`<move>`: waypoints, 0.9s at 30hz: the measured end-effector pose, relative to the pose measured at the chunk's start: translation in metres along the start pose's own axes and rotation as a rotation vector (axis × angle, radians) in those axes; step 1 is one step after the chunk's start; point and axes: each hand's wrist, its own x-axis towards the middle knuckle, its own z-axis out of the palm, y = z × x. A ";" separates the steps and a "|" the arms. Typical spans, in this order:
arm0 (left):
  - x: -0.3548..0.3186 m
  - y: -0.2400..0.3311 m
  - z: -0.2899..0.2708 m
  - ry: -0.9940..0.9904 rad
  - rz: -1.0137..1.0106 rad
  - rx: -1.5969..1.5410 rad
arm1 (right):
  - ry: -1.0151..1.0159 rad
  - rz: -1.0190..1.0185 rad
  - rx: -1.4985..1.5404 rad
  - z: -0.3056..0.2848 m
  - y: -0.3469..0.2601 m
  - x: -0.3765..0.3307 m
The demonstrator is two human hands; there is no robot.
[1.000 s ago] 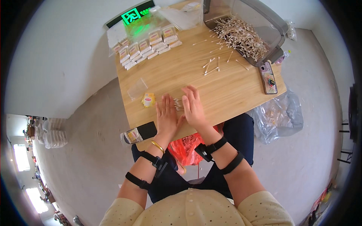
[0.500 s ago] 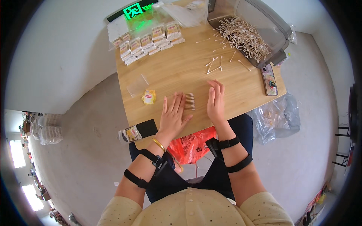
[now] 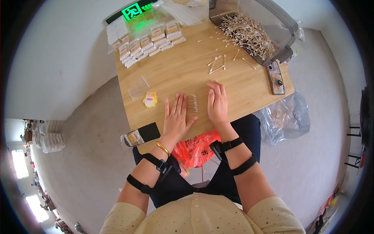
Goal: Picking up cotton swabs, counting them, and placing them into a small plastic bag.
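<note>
A neat row of cotton swabs (image 3: 192,103) lies side by side on the wooden table. Against its left side my left hand (image 3: 176,119) rests palm down, fingers stretched out and thumb apart. To the right, across a small gap, my right hand (image 3: 218,104) stands on its edge with the fingers extended and slightly curved; nothing shows in it. Left of my left hand lie a small pile of yellow-and-white cards (image 3: 150,100) and a clear plastic bag (image 3: 138,88). A filled swab pack (image 3: 134,137) sits with a black pad (image 3: 149,132) at the table's near left corner.
Stacked swab packs (image 3: 146,43) stand at the far left, beside clear bags (image 3: 183,13). At the far right, a grey bin (image 3: 282,29) lies tipped with a heap of swabs (image 3: 249,37); several loose swabs (image 3: 217,69) lie before it. A phone (image 3: 276,78) rests by the right edge.
The whole view has shifted slightly. My right hand has come a little nearer to the swab row; my left hand stays flat beside it.
</note>
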 end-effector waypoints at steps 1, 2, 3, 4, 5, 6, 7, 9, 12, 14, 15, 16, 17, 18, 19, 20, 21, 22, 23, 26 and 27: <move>0.000 0.000 0.000 0.001 -0.007 0.003 | 0.001 0.009 -0.001 0.000 -0.001 0.000; 0.000 0.000 0.001 0.003 -0.014 0.007 | 0.002 0.018 -0.001 0.001 -0.002 0.000; 0.001 0.001 0.001 0.005 -0.018 0.007 | 0.008 0.017 -0.003 0.000 -0.001 0.000; 0.001 0.002 0.000 0.018 -0.007 0.005 | 0.013 0.015 -0.004 0.000 0.001 0.001; 0.002 0.002 0.000 0.030 0.003 0.002 | 0.019 0.013 -0.005 -0.001 0.002 0.001; 0.002 0.002 -0.002 0.042 0.010 0.002 | 0.021 0.016 -0.012 -0.001 0.002 0.001; 0.002 0.001 -0.004 0.037 0.008 -0.004 | 0.025 0.019 -0.019 0.000 0.001 0.001; 0.003 -0.001 -0.007 0.029 0.005 -0.016 | 0.027 0.019 -0.025 0.000 0.000 0.001; 0.005 -0.003 -0.011 0.047 -0.004 -0.019 | 0.030 0.012 -0.028 0.000 -0.001 0.001; 0.009 -0.005 -0.011 0.076 0.031 -0.016 | 0.039 0.011 -0.036 0.001 -0.002 0.001; 0.011 -0.005 -0.012 0.090 0.048 -0.014 | 0.042 0.010 -0.036 0.001 -0.001 0.001; 0.014 -0.005 -0.012 0.081 0.062 -0.004 | 0.045 0.009 -0.036 0.001 -0.001 0.001; 0.016 -0.004 -0.012 0.071 0.076 0.006 | 0.047 0.008 -0.036 0.002 -0.001 0.001; 0.019 -0.002 -0.010 0.063 0.089 0.015 | 0.047 0.003 -0.042 0.002 -0.001 0.001; 0.019 -0.001 -0.008 0.063 0.093 0.026 | 0.046 -0.002 -0.048 0.002 -0.001 0.002; 0.019 0.001 -0.005 0.064 0.095 0.036 | 0.046 -0.007 -0.054 0.002 -0.001 0.002; 0.020 0.003 -0.004 0.064 0.101 0.046 | 0.046 -0.009 -0.054 0.002 0.000 0.002; 0.020 0.004 -0.005 0.048 0.097 0.058 | 0.045 -0.013 -0.054 0.001 0.001 0.002; 0.020 0.005 -0.005 0.032 0.091 0.070 | 0.044 -0.016 -0.054 0.002 0.002 0.002; 0.018 0.004 -0.013 0.079 0.032 0.019 | 0.043 -0.008 -0.042 0.002 0.004 0.001; 0.016 0.001 -0.015 0.113 0.004 -0.011 | 0.033 -0.001 -0.039 0.002 0.003 0.001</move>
